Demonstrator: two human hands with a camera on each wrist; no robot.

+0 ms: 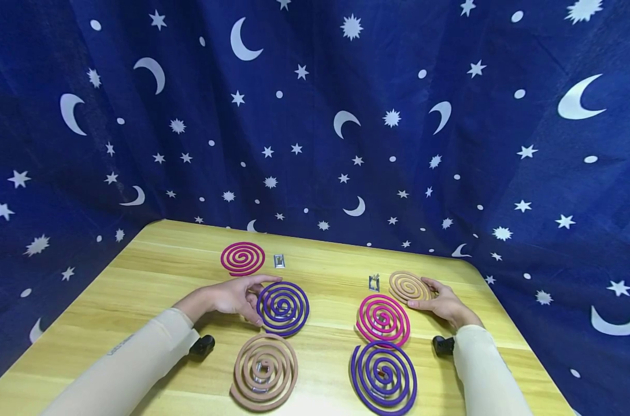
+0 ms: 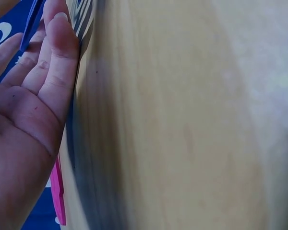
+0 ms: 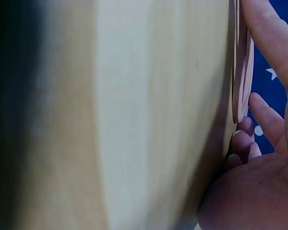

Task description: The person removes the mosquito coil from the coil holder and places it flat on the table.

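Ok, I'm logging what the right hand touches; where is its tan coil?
In the head view, the tan coil is toward the right, between the right hand and a small metal piece, just beyond a pink coil.

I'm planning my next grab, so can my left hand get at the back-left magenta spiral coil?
Probably yes: your left hand is close in front of that magenta coil, with nothing visible between them, though it would likely first have to release the purple spiral coil it holds.
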